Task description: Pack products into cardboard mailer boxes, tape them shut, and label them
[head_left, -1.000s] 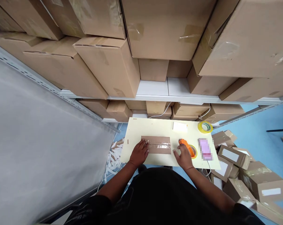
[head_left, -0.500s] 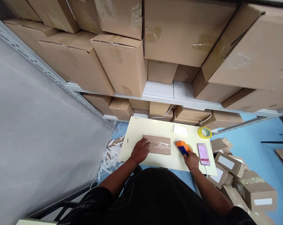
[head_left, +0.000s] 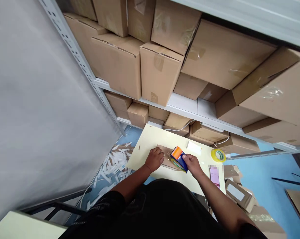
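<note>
A small flat cardboard box [head_left: 166, 160] lies on the cream table [head_left: 146, 141], with clear tape on its top. My left hand [head_left: 154, 159] is at the box's left end, its fingers bent and pressed on it. In my right hand [head_left: 193, 165] is an orange and blue tape dispenser [head_left: 179, 158] loaded with a roll of tape. The dispenser is tilted over the right part of the box and hides that part. From this angle I cannot tell whether it touches the box.
A yellow tape roll [head_left: 213, 156], a white card [head_left: 194, 148] and a phone [head_left: 214, 176] lie on the table's right side. Shelves with large cartons [head_left: 159, 74] rise behind. Paper scraps [head_left: 113, 164] cover the floor at left; taped boxes [head_left: 239, 192] are piled at right.
My right hand has lifted the tape dispenser and brought it left, from beside the box to over it. My left hand stays on the box. The camera view has turned and tilted.
</note>
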Demonstrator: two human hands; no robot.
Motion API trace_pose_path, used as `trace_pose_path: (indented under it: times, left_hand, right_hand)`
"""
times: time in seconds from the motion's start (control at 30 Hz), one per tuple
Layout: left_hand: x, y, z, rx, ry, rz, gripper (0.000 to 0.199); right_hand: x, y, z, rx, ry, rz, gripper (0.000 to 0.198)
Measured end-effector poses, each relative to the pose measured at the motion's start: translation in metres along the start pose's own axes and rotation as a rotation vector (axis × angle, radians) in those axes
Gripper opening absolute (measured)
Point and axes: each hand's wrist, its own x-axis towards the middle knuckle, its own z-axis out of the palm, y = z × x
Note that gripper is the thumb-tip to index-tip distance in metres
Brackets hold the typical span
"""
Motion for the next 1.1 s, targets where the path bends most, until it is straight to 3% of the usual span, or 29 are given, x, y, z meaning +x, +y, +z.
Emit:
trace_pose_path:
  times: [0.17,0.3,0.37,0.47,0.67,0.83,1.1]
  left_hand:
    - [0.003,0.004,-0.016,-0.138,0.021,-0.086,0.018]
    - [0.009,-0.003,-0.034,-0.579,0.095,-0.394,0.034]
    - [0.013,-0.004,-0.038,-0.835,0.008,-0.563,0.048]
    - [0.020,0.001,-0.039,-1.029,-0.124,-0.638,0.050]
    - [0.025,0.013,-0.042,-1.104,-0.041,-0.747,0.036]
    - [0.019,0.017,-0.058,-1.122,-0.195,-0.818,0.054]
    - [0.017,0.020,-0.054,-1.030,-0.176,-0.759,0.044]
  right_hand:
    - [0.026,-0.002,0.024,-0.176,-0.058,0.001,0.061]
    - [0.027,-0.001,0.025,-0.208,-0.091,-0.016,0.059]
    - [0.025,-0.002,0.025,-0.222,-0.105,-0.017,0.058]
    - [0.025,-0.005,0.027,-0.275,-0.106,-0.026,0.056]
    - [0.027,-0.010,0.029,-0.399,-0.139,-0.084,0.054]
    - [0.025,-0.014,0.029,-0.434,-0.132,-0.084,0.054]
    - [0.026,-0.019,0.026,-0.468,-0.147,-0.056,0.060]
